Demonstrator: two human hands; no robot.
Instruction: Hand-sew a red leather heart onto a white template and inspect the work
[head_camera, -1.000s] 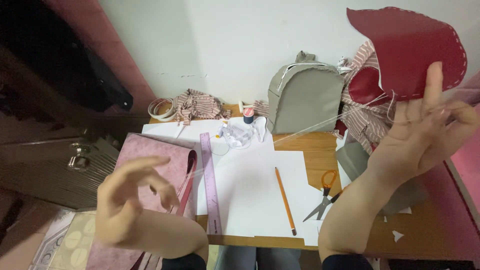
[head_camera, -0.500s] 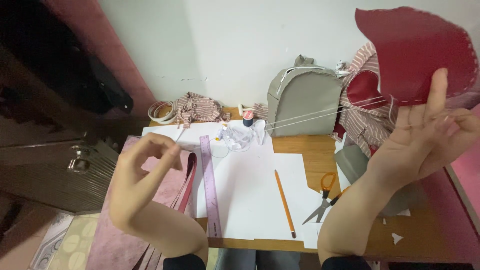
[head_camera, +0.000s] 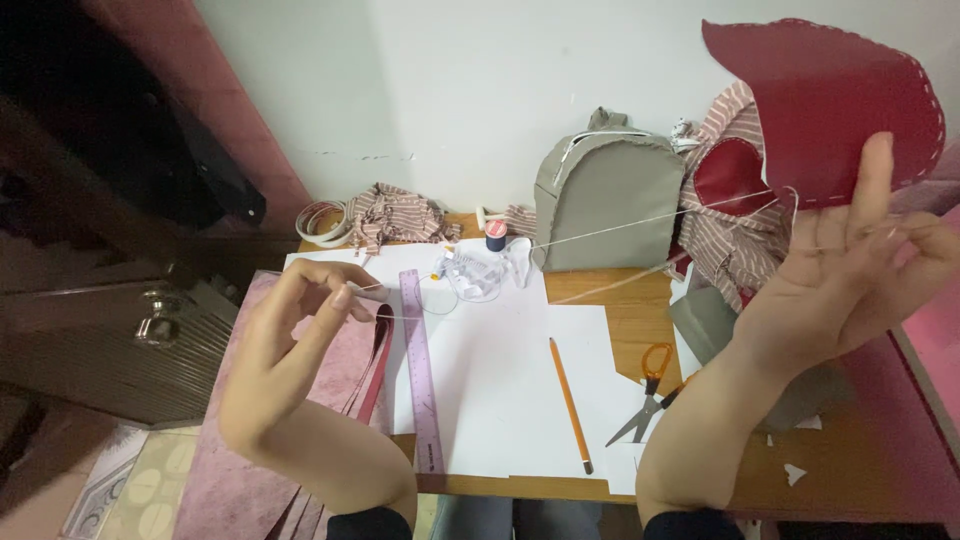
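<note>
My right hand (head_camera: 840, 280) is raised at the right and holds a dark red leather piece (head_camera: 820, 95) with white stitching along its edge. A white thread (head_camera: 600, 235) runs taut from that piece across the table to my left hand (head_camera: 290, 340). The thumb and forefinger of my left hand pinch the thread's end, where a thin needle seems to be held. Both hands hover above the wooden table (head_camera: 620, 310).
On white paper (head_camera: 500, 380) lie a purple ruler (head_camera: 422, 370) and an orange pencil (head_camera: 570, 405). Orange-handled scissors (head_camera: 650, 395) sit to the right. A grey mini backpack (head_camera: 605, 205), striped fabric (head_camera: 395, 215), a tape roll (head_camera: 325, 220), a thread spool (head_camera: 496, 236) and pink leather sheets (head_camera: 330, 360) surround them.
My left hand has risen and moved right, its fingers closing into a pinch and drawing the thread taut. My right hand with the red piece has barely moved.
</note>
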